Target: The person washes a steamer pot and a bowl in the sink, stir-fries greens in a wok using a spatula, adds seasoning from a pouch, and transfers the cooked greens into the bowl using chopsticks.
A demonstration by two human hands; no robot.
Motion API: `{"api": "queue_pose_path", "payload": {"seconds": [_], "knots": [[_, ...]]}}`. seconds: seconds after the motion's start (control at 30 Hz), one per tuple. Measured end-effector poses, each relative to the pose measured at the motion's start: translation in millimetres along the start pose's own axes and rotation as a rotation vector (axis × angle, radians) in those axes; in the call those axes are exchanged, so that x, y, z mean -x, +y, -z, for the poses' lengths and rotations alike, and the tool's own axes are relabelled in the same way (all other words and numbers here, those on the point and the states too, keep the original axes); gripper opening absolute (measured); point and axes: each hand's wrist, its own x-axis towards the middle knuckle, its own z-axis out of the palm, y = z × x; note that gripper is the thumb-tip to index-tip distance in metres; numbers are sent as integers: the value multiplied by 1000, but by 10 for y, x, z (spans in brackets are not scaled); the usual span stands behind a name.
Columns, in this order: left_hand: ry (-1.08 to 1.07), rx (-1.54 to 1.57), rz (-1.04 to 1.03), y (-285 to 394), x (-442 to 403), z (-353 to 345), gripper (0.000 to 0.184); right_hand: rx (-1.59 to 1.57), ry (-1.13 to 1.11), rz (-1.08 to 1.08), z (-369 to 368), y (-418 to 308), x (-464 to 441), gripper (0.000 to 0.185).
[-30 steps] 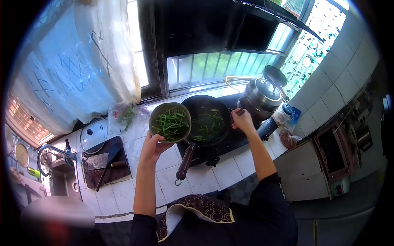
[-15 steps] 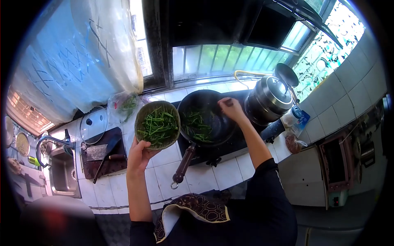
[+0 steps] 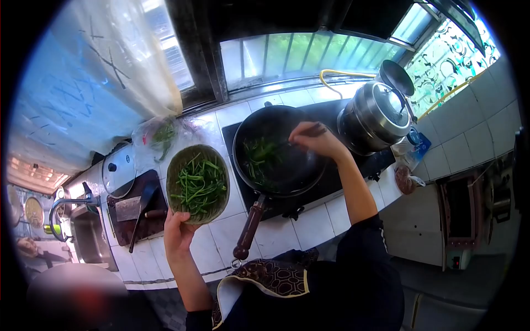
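Observation:
My left hand [image 3: 178, 234] grips the near rim of a green bowl [image 3: 173, 190], thumb on its edge. Cut green leafy stems [image 3: 201, 185] fill the bowl. It is held just left of a black wok [image 3: 298, 171] on the stove. More cooked greens [image 3: 259, 157] lie in the left part of the wok. Above the wok's right side, my right hand [image 3: 317, 140] is closed around dark brown chopsticks [image 3: 316, 130]; their thin tips are hard to make out. The wok's brown handle [image 3: 248, 229] points toward me.
A cleaver [image 3: 128, 209] and a black spatula [image 3: 146, 198] lie on a cutting board [image 3: 118, 233] at left, near a glass lid [image 3: 118, 171] and the sink [image 3: 94, 237]. A plastic bag [image 3: 160, 138] sits behind the bowl. A steel pot [image 3: 370, 118] stands right of the wok.
The bowl in my left hand has shifted slightly left and down, away from the wok. More stems lie in the bowl and fewer show in the wok. My whole view has shifted a little.

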Motion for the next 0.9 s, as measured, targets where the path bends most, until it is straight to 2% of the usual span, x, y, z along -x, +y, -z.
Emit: {"api": "queue_pose_path", "payload": {"seconds": [0.13,0.2,0.23,0.3,0.33,0.43,0.47,0.5,0.57,0.63,0.7,0.87,0.9], "knots": [[8,-21,19,-22,-35,193,57,10,-5,-27,-9,-189,-37,9],[16,-13,22,-47,-68,258,58,-16,-266,-102,-203,-250,-46,9],[18,-3,17,-59,-72,278,58,-19,-261,-109,-242,-164,-78,9],[14,-10,21,-67,-67,275,58,-23,-67,11,-247,29,-209,10],[16,-16,18,-64,-53,276,58,16,30,5,-155,41,-238,10],[4,-5,28,-57,3,315,58,64,27,-52,49,-87,-118,10],[4,-4,26,-58,11,313,58,28,-107,-61,70,-127,-54,10],[9,1,23,-62,14,306,57,28,-107,-62,33,-155,-36,10],[5,6,20,-72,9,294,57,127,-371,-224,-45,-207,-12,11],[2,-10,35,-82,10,290,57,78,-287,-156,-13,-20,-151,11],[-1,-9,32,-94,32,271,56,-2,14,17,59,124,-349,12],[-8,-10,22,-81,124,251,56,-161,308,-32,198,-10,-311,14],[-7,-4,16,-88,133,272,56,-155,303,-28,212,-21,-284,14]]}}
